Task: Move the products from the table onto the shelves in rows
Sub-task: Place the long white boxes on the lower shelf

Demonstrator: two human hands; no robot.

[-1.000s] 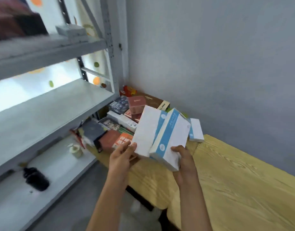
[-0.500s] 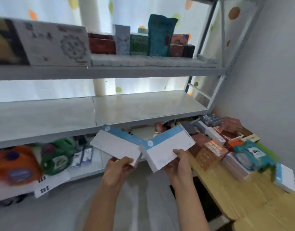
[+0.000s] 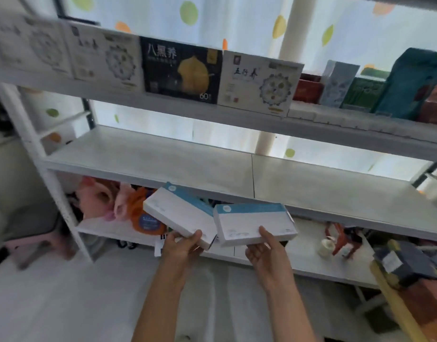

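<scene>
I hold two flat white boxes with blue edges in front of the shelf unit. My left hand [image 3: 181, 248] grips the near corner of the left white-and-blue box [image 3: 178, 214], which tilts down to the right. My right hand [image 3: 266, 253] grips the lower edge of the right white-and-blue box [image 3: 252, 223], thumb on its face. Both boxes hang in the air just below the front edge of the bare middle shelf [image 3: 212, 166]. The corner of the wooden table [image 3: 395, 307] with a few products shows at the lower right.
The top shelf [image 3: 237, 114] carries a row of large flat boxes and, to the right, smaller red, green and teal packs. The bottom shelf [image 3: 303, 265] holds orange and pink bags, a small cup and a red item. A pink stool [image 3: 37, 240] stands left.
The view has swung left from the table and wall to face the shelves. Both hands carried the two boxes along, and the boxes have turned from upright to lying nearly flat.
</scene>
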